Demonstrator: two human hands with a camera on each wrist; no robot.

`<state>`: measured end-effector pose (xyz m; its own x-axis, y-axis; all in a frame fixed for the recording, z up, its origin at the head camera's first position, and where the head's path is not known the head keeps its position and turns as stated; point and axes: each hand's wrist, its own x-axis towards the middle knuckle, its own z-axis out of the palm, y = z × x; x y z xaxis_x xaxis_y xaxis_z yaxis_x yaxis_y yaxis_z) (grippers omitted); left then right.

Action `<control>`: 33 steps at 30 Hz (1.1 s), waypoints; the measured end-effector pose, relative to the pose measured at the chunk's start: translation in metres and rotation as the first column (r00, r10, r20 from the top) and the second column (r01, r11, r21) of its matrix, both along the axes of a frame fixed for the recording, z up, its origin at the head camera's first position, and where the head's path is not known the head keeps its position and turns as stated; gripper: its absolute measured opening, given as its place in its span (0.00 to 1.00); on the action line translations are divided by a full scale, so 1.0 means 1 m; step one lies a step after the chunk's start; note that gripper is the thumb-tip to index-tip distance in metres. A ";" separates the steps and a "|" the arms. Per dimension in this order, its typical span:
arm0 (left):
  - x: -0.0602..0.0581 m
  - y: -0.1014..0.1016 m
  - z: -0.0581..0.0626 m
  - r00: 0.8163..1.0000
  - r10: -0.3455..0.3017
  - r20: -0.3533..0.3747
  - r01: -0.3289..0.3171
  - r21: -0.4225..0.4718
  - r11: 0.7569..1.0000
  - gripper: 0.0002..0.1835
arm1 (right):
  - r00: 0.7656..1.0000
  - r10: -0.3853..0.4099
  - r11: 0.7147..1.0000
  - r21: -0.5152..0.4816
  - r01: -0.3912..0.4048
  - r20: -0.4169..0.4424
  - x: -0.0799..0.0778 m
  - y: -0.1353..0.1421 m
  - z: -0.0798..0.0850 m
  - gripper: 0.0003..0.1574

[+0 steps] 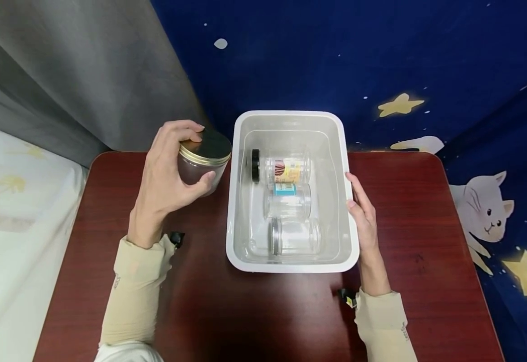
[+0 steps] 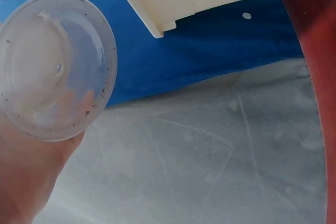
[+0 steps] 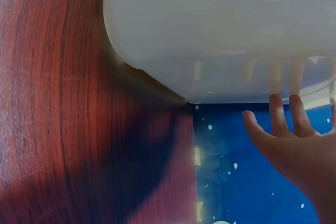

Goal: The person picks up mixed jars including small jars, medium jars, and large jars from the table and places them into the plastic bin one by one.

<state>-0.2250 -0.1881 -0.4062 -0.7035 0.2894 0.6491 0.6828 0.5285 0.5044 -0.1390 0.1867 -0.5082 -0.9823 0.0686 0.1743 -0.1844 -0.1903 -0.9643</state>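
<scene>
In the head view my left hand (image 1: 161, 173) grips a wide see-through jar (image 1: 202, 173) left of the tub, fingers over its gold-edged screw lid and thumb along its side. The left wrist view shows the round clear base of that jar (image 2: 58, 66). My right hand (image 1: 365, 218) rests against the right side of a white plastic tub (image 1: 290, 267), its fingers extended to the outer wall in the right wrist view. Three clear jars lie on their sides in the tub: a black-lidded one (image 1: 286, 168), one with a blue label (image 1: 288, 201) and one with a silvery lid (image 1: 296, 236).
The tub stands on a dark red wooden table (image 1: 263, 317). Behind the table hang a grey curtain (image 1: 96, 75) and a blue cloth (image 1: 290, 60) with stars and a cat. White cloth (image 1: 14, 226) hangs at the left.
</scene>
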 end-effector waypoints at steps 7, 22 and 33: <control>-0.005 0.009 0.012 0.998 -0.064 0.012 0.064 -0.011 0.998 0.31 | 0.999 0.006 1.000 -0.009 -0.006 0.032 -0.001 -0.001 0.001 0.32; -0.003 0.020 0.011 0.989 -0.133 0.070 0.133 0.011 0.991 0.28 | 0.999 0.005 1.000 0.004 -0.005 0.052 0.002 -0.001 -0.003 0.33; -0.016 0.038 0.016 0.985 -0.166 0.042 0.168 -0.043 0.985 0.27 | 0.999 -0.013 1.000 0.025 0.011 0.047 0.002 0.001 -0.001 0.33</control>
